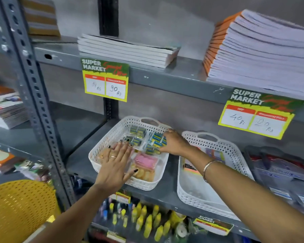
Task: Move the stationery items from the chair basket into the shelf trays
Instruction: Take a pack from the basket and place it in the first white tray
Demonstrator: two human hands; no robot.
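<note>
Two trays (102,149) (235,151) side by side on the shelf (81,165). Packets (137,132) in the left tray. Books (126,50) above, bottles (147,221) below.

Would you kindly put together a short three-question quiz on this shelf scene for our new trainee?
1. True or false: both hands are over the same white perforated plastic tray.
2. Which hand wears a gold ring? A) left hand B) right hand
3. Fill in: the right hand rests on a cluster of small ____-and-yellow packets.

Key:
1. True. Both are over the left tray; the second white perforated tray to its right has no hand in it.
2. A. The right arm has a thin bangle at the wrist instead.
3. Blue.
</note>
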